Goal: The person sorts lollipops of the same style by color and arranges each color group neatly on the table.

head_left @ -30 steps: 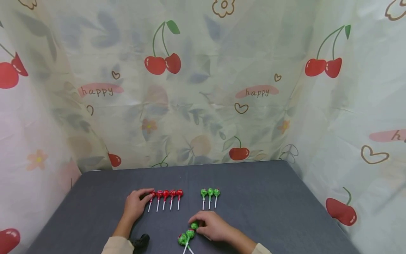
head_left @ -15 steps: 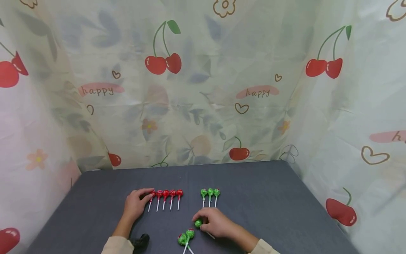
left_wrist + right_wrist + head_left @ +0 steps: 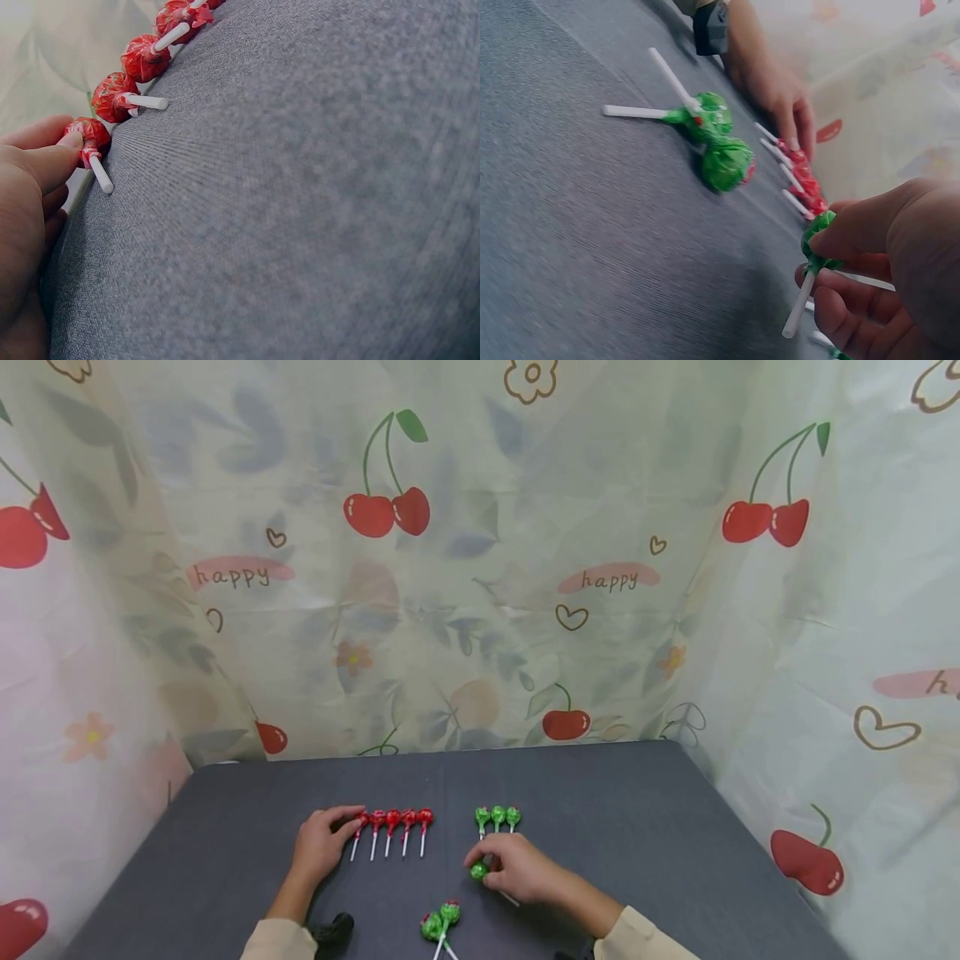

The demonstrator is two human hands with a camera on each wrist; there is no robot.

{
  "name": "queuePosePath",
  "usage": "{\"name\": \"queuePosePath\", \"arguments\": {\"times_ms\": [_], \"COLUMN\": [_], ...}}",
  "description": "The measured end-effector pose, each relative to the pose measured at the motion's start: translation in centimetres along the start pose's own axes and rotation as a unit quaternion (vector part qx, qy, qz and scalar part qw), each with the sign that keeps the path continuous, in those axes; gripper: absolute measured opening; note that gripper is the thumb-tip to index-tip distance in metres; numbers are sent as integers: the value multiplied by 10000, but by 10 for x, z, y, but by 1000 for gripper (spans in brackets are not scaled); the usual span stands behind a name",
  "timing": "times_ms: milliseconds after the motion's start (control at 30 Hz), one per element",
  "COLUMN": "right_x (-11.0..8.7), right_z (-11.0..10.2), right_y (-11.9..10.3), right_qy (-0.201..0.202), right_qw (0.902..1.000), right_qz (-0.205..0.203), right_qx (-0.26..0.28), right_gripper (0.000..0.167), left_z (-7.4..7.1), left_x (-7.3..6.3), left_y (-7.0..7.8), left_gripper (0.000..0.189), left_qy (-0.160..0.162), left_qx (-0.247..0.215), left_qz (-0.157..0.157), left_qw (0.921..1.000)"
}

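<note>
My left hand (image 3: 322, 842) pinches the head of the leftmost red lollipop (image 3: 91, 139) at the end of a row of red lollipops (image 3: 393, 820). Its white stick points toward me. Between the thumb and fingers of my right hand (image 3: 517, 867) is a green lollipop (image 3: 821, 238), held by its wrapped head with the white stick slanting down. Just beyond that hand lie 3 green lollipops (image 3: 498, 815) side by side, their sticks partly hidden by it. Nearer me, 2 more green lollipops (image 3: 718, 139) lie with crossed sticks.
A dark grey cloth covers the table (image 3: 615, 810). Patterned curtains (image 3: 480, 610) with cherries close off the back and both sides. A black wrist device (image 3: 333, 933) sits by the left sleeve.
My right hand has carried the green lollipop away from the near pile, up and to the right toward the green row. My left hand stays at the red row.
</note>
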State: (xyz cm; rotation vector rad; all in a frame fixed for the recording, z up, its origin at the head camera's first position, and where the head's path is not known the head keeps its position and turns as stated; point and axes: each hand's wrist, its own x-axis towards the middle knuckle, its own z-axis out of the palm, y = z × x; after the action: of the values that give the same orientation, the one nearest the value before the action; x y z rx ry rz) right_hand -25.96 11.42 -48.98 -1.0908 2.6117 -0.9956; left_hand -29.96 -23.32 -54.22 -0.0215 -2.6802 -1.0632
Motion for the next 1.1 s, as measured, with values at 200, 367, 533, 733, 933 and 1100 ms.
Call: {"name": "queuePosePath", "arguments": {"times_ms": [200,367,533,733,933,1100], "right_x": [4,7,8,3,-1,-4], "right_z": [-17,-30,-39,-42,-40,-36], "right_y": [0,1,4,12,26,36], "right_qy": [-61,45,225,813,1599,2209], "right_qw": [9999,9997,9996,9963,9864,9728], "right_qz": [115,49,171,277,378,685], "right_qx": [-80,-215,-59,42,27,118], "right_gripper": [29,29,27,24,24,24], "left_z": [0,1,1,1,0,0], "left_x": [0,1,1,1,1,0], "left_y": [-1,-2,-2,-2,-1,-1], "left_gripper": [27,26,26,26,26,27], "left_qy": [22,18,39,17,32,22], "left_qx": [-1,9,4,12,12,16], "left_qz": [59,76,66,19,27,40], "left_qw": [10000,10000,10000,10000,10000,10000]}}
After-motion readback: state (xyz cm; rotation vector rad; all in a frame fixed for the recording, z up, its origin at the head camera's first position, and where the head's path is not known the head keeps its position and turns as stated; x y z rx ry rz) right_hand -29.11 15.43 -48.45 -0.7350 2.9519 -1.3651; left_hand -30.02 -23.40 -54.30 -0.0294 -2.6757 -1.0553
